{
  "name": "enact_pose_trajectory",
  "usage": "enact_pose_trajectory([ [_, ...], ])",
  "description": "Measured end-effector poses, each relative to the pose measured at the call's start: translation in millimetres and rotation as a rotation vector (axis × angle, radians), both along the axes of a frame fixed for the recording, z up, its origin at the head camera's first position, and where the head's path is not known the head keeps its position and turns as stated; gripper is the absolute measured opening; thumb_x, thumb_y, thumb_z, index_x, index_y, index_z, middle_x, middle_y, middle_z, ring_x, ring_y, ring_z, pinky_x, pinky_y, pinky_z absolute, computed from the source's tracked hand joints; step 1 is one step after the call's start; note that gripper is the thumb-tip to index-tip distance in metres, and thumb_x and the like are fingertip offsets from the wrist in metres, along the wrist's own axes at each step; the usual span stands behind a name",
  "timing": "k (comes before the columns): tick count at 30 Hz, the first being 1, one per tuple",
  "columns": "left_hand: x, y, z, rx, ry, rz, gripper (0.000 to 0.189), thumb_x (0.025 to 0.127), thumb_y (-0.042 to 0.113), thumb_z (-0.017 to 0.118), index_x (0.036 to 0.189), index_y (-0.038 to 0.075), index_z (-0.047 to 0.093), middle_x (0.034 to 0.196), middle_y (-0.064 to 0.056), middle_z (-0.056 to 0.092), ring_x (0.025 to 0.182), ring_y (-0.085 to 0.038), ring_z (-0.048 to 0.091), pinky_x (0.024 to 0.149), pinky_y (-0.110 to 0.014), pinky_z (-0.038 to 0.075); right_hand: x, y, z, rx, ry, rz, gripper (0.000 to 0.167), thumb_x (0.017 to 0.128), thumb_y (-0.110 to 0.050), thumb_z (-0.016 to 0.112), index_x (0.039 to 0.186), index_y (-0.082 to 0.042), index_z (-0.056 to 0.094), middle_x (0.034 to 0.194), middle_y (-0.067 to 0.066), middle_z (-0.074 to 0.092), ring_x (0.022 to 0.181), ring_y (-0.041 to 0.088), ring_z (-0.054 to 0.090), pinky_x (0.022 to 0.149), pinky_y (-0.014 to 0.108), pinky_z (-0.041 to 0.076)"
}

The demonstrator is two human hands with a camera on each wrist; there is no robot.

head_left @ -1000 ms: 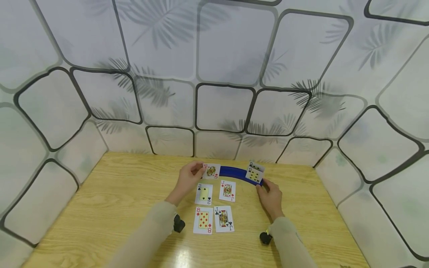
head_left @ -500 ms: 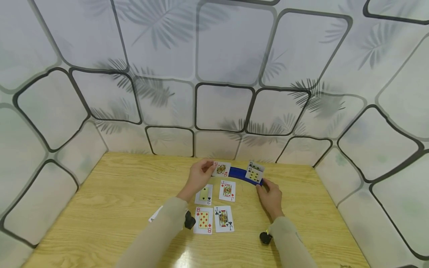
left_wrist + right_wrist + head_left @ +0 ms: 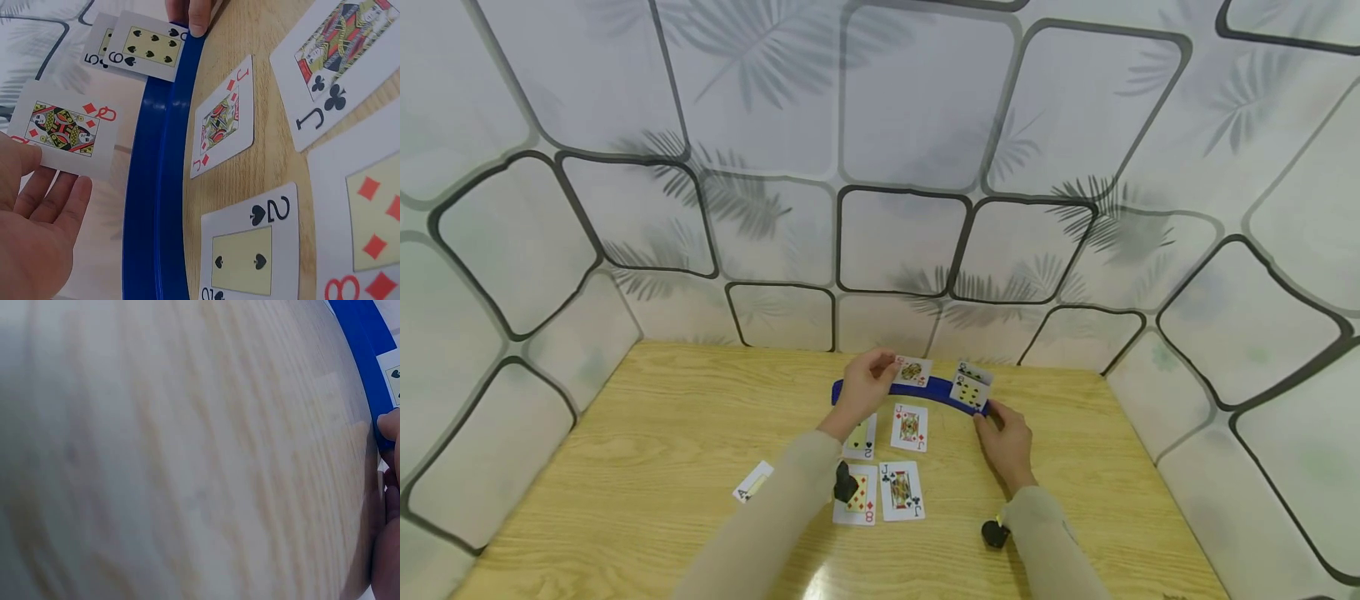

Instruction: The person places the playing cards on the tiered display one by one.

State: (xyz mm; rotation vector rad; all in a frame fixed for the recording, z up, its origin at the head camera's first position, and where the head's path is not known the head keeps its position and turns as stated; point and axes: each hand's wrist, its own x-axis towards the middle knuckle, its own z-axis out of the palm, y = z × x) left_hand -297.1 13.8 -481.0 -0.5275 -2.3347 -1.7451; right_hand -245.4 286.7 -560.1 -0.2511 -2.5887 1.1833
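Observation:
My left hand [image 3: 865, 383] pinches a queen of diamonds playing card [image 3: 69, 128] by one end, thumb on its face. The queen is just above the curved blue card holder [image 3: 938, 388]; whether its lower edge touches the slot I cannot tell. At the holder's right end my right hand [image 3: 1006, 442] grips it, thumb on the front in the right wrist view [image 3: 390, 425]. A six of spades [image 3: 150, 50] stands in the holder there, overlapping a five of spades [image 3: 94, 44] behind it.
Face up on the wooden table [image 3: 662, 433] lie a jack of diamonds [image 3: 909, 427], two of spades [image 3: 861, 437], eight of diamonds [image 3: 863, 508] and jack of clubs [image 3: 901, 490]. An ace [image 3: 752, 482] lies left, partly under the left sleeve. A patterned wall [image 3: 895, 250] rises behind.
My left hand has carried the queen rightward along the holder, toward the six. The holder's left end and the ace have come into view. My right hand has stayed put.

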Motion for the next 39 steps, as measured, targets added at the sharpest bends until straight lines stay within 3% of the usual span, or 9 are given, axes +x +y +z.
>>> enact_pose_trajectory([
  [8,-5.8,12.0,-4.0,0.019,0.033,-0.005,0.017,0.102,0.004,0.067,0.116,-0.004,0.072,0.110,-0.022,0.075,0.101,-0.035,0.072,0.091,-0.047,0.062,-0.6,1,-0.8,-0.007,0.004,0.005,0.047,0.102,-0.017,0.069,0.143,0.004,0.060,0.147,0.027,0.060,0.143,0.046,0.050,0.123,0.059,0.038],
  [22,-13.5,29.7,-5.8,0.023,-0.026,-0.004,0.019,0.104,0.007,0.065,0.120,-0.001,0.071,0.116,-0.019,0.075,0.108,-0.033,0.071,0.096,-0.045,0.061,-0.1,1,0.6,-0.001,0.003,0.002,0.047,0.102,-0.018,0.069,0.144,0.003,0.060,0.147,0.027,0.060,0.143,0.046,0.050,0.123,0.059,0.037],
  [39,-19.1,44.1,-11.0,0.039,0.009,0.010,0.012,0.103,0.004,0.064,0.112,-0.001,0.071,0.110,-0.020,0.075,0.103,-0.035,0.072,0.095,-0.049,0.061,-1.2,-1,-2.0,-0.009,0.007,-0.023,0.048,0.101,-0.020,0.070,0.142,0.004,0.061,0.147,0.028,0.059,0.142,0.047,0.050,0.121,0.061,0.038],
])
